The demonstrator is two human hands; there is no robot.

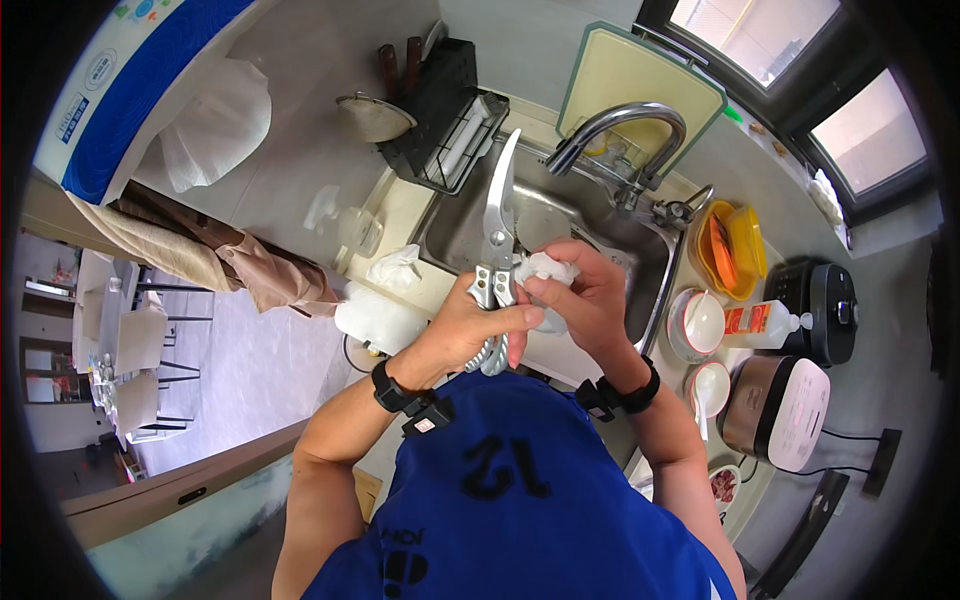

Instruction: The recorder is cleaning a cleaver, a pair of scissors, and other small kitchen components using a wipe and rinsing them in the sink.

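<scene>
My left hand (480,322) is closed around the metal handles of a pair of kitchen shears (501,202), at the near edge of the sink. The curved blades point away from me over the basin and lie together. Just right of the shears' pivot, my right hand (585,292) grips a crumpled white paper towel (546,268) between thumb and fingers, close against the metal. Behind both hands lies the stainless steel sink (465,225), with a round, pale item in it partly hidden by the right hand.
A chrome faucet (630,112) arches over the sink, before a cutting board (600,67). A black knife rack (442,97) stands at the back left. Bowls (703,322), a yellow basket (705,247), a bottle (761,324) and cookers (772,412) line the right counter. Crumpled paper (395,268) lies left.
</scene>
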